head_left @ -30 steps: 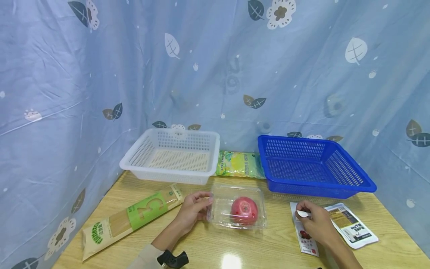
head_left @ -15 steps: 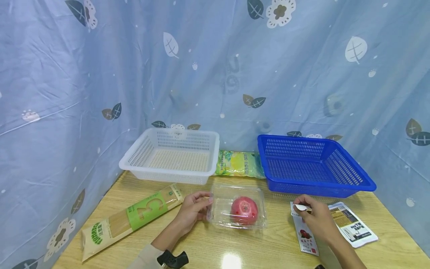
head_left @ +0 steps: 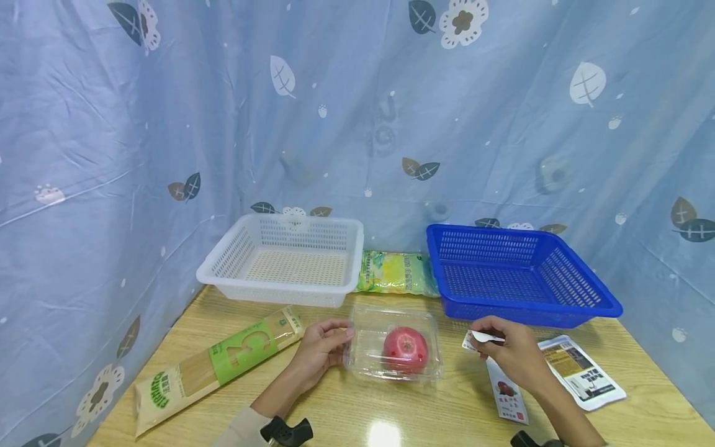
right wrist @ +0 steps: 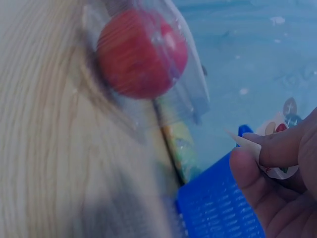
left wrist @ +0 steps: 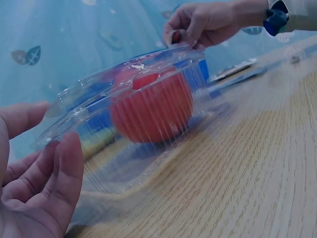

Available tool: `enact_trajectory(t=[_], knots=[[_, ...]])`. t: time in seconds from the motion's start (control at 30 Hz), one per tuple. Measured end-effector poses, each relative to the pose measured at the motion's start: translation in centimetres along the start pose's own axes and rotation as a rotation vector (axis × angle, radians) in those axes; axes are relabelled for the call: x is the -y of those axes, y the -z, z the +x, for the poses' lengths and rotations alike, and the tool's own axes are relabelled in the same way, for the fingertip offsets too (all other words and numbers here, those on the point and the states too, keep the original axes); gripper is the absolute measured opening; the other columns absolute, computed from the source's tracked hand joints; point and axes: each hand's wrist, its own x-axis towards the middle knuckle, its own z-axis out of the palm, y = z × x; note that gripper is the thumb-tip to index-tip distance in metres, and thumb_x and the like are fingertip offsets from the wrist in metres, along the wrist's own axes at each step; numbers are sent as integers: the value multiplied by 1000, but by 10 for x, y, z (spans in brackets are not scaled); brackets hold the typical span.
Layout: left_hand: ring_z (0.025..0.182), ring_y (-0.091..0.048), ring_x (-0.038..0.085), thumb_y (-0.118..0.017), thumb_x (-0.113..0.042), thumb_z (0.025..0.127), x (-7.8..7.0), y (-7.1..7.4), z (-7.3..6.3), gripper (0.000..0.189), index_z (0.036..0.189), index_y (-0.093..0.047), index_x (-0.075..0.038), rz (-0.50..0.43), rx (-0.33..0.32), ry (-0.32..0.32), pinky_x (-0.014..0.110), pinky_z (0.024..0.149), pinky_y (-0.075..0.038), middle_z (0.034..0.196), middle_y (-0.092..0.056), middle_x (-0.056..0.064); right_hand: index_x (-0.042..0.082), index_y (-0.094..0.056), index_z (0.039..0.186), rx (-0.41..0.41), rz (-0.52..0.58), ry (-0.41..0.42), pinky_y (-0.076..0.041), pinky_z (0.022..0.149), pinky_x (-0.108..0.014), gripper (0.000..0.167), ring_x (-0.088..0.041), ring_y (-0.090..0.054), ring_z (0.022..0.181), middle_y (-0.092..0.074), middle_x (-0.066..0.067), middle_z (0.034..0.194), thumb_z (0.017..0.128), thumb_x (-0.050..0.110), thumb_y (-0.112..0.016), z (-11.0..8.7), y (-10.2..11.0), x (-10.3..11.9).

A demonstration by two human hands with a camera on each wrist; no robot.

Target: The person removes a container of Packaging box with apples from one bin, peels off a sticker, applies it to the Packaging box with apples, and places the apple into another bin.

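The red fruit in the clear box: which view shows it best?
The head view: the red fruit looks sharp and whole through the clear box. The left wrist view shows it larger, from the side; the right wrist view shows it blurred.

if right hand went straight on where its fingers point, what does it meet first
Most likely the right side of the clear plastic box holding the red fruit. In the head view the right hand, pinching a sticker, points left towards it; height is unclear, so it might pass above.
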Motion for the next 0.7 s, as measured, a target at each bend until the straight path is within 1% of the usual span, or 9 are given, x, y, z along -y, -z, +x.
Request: enact_trajectory(t=[0.2, 0.37, 0.5, 0.6, 0.7], knots=[[71, -65, 10, -71, -14, 95, 0, -1, 1, 44, 128, -53, 9, -4, 0, 6, 26, 62, -59, 90, -68, 2, 4, -71, 96, 35, 47, -24, -60, 59, -31, 12, -14, -66, 62, -71, -5, 83, 87, -1, -77, 7, -2, 10], [70, -65, 10, -71, -14, 95, 1, -1, 2, 45, 129, -52, 10, -5, 6, 4, 26, 61, -59, 89, -68, 2, 3, -72, 98, 62, 104, -22, -60, 61, -34, 12, -16, -67, 62, -73, -5, 83, 87, 2, -78, 11, -5, 20], [70, -65, 9, -71, -14, 95, 1, -1, 3, 47, 130, -52, 10, 0, 15, 0, 25, 61, -58, 87, -67, 0, 2, -72, 101, 71, 162, -14, -60, 62, -35, 16, -18, -68, 64, -73, -8, 87, 86, 1, -78, 15, -9, 29], [70, -64, 9, -71, -13, 95, 1, 0, 3, 46, 130, -52, 10, -2, 11, 0, 25, 61, -57, 86, -67, 0, -1, -71, 102, 81, 211, 12, -61, 62, -34, 18, -19, -70, 67, -73, -13, 91, 86, -2, -77, 19, -14, 36], [69, -64, 9, -70, -12, 95, 2, 1, 1, 45, 130, -52, 10, -7, 5, 3, 25, 60, -57, 87, -67, 0, -1, -71, 101, 87, 240, 21, -62, 63, -34, 18, -20, -71, 71, -72, -15, 92, 85, -2, -78, 23, -20, 41]])
